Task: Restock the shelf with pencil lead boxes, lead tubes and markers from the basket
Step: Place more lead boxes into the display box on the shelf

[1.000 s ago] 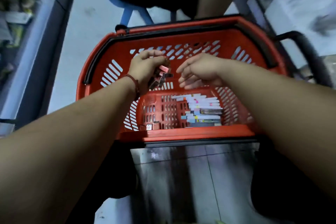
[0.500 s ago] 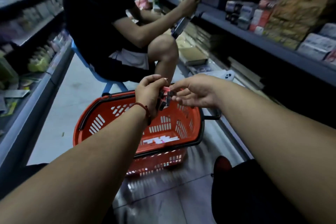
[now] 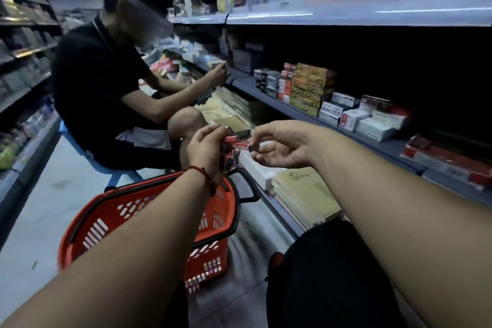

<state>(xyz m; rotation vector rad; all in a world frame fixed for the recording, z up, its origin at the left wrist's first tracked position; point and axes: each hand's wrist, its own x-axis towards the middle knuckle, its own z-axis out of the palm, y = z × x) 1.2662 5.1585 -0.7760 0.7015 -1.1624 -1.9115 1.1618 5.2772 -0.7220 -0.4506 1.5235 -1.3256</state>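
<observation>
My left hand grips a small bunch of red lead tubes above the far rim of the red basket. My right hand pinches one red lead tube by its dark end, drawing it sideways out of the bunch. The basket stands on the aisle floor below my left forearm; its contents are hidden from here. To the right runs the grey shelf with stacked lead boxes in red, yellow and white.
Another person sits on a blue stool just beyond the basket, working at the same shelf. Yellow pads and a white box lie on the bottom shelf beside my right arm. Shelving also lines the left side of the aisle.
My view has lifted from the basket to the shelf on the right. Both hands rose out of the basket, and my right hand now pinches one tube from the bunch in my left.
</observation>
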